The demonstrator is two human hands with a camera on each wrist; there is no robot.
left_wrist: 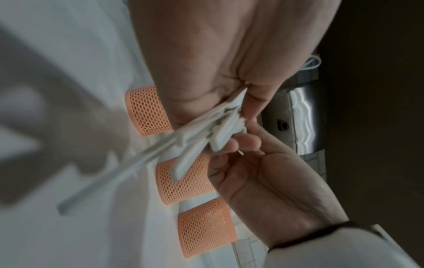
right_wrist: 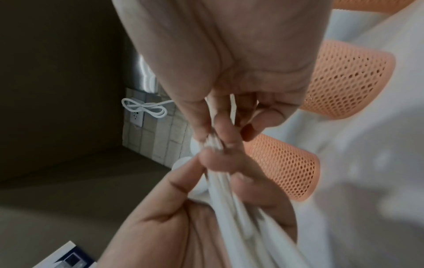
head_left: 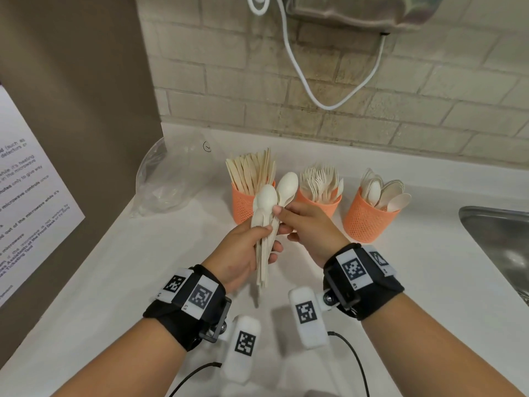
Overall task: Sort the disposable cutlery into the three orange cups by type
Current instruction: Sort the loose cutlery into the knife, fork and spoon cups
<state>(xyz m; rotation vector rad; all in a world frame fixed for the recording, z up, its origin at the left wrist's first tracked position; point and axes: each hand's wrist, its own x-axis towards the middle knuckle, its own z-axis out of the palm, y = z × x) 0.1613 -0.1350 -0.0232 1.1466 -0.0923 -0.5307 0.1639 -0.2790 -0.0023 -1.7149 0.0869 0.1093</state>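
Over a white counter (head_left: pixel 415 282) we hold a fistful of pale disposable spoons (head_left: pixel 264 224) upright in our left hand (head_left: pixel 243 253), fingers wrapped round the bunched handles so the smooth oval bowls fan above the thumb where we can tell them apart; our right hand (head_left: pixel 309 227), just beside it, pinches the thin stem of one spoon (head_left: pixel 287 184) between thumb and fingertips, apparently to draw it clear of the bundle. Beyond the left hand, far to its outer side, a crumpled clear plastic bag (head_left: pixel 169 179) lies slack. Directly behind both hands stand three orange cups with perforated mesh walls: the knife cup (head_left: pixel 243 206), packed with flat, straight, wood-coloured knives standing on end, the fork cup (head_left: pixel 329 206) bristling with creamy tines, and, past the right hand, the spoon cup (head_left: pixel 365 222), its rounded bowls leaning outward. We judge the pinched spoon belongs in that last cup, the nearest reach for the right hand. Further out on that side, a steel sink (head_left: pixel 498 236) edges the counter
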